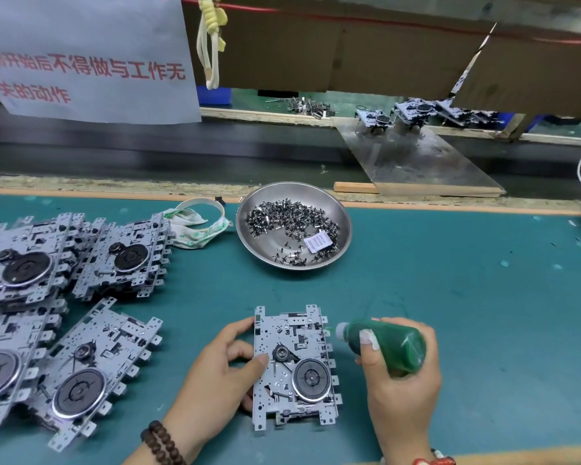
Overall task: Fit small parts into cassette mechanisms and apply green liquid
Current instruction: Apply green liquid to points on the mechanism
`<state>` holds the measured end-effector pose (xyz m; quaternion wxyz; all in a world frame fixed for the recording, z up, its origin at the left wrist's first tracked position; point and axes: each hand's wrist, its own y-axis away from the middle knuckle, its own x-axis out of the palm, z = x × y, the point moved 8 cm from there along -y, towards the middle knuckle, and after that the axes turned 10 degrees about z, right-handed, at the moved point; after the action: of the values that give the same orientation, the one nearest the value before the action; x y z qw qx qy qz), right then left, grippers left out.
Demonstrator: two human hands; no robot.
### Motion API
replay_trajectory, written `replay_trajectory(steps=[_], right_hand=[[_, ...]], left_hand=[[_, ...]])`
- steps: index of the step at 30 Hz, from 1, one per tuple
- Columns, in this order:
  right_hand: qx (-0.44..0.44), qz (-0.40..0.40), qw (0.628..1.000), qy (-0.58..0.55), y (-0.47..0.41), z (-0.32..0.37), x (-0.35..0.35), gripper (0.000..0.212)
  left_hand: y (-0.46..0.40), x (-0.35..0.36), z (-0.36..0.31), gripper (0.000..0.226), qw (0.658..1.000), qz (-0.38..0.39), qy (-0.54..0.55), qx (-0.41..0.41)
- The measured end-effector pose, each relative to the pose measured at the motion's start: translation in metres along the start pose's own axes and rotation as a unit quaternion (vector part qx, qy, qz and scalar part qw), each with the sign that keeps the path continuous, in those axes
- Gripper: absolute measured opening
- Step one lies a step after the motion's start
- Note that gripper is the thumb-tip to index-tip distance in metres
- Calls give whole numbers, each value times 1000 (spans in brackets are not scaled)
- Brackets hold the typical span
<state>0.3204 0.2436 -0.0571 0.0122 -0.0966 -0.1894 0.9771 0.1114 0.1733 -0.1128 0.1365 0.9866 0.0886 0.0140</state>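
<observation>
Left hand [227, 370]: lower centre of the frame, fingers curled round the left edge of the cassette mechanism [294, 367], thumb pressed on its face.
Right hand [399, 374]: lower right, wrapped round the green liquid bottle [388, 342], nozzle tipped toward the mechanism's right edge.
Cassette mechanism: flat on the green bench [450, 280], between both hands.
Stacked mechanisms [64, 297]: left side of the frame, in overlapping piles.
Steel dish [294, 226]: centre, above the hands, holding small parts [289, 214] and a paper tag.
Paper notice [88, 58]: upper left.
</observation>
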Motion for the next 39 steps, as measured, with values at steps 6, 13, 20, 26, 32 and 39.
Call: replay_trajectory(steps=[6, 13, 20, 26, 32, 39], right_hand=[[-3, 10, 1000, -13, -1, -2, 1, 27], [-31, 23, 999, -3, -3, 5, 3, 25], [-16, 18, 1000, -5, -1, 5, 4, 23], [8, 3, 999, -31, 0, 1, 1, 23], [60, -14, 986, -154, -7, -5, -1, 23], [200, 26, 905, -374, -17, -36, 14, 19]], left_hand=[[-2, 0, 3, 39, 1000, 2, 19, -4], [-3, 1, 6, 38, 998, 3, 57, -3], [-3, 1, 7, 38, 998, 6, 70, 1], [-4, 0, 4, 38, 997, 7, 71, 5], [-3, 1, 3, 39, 996, 14, 86, 3], [-4, 1, 4, 38, 993, 18, 116, -7]])
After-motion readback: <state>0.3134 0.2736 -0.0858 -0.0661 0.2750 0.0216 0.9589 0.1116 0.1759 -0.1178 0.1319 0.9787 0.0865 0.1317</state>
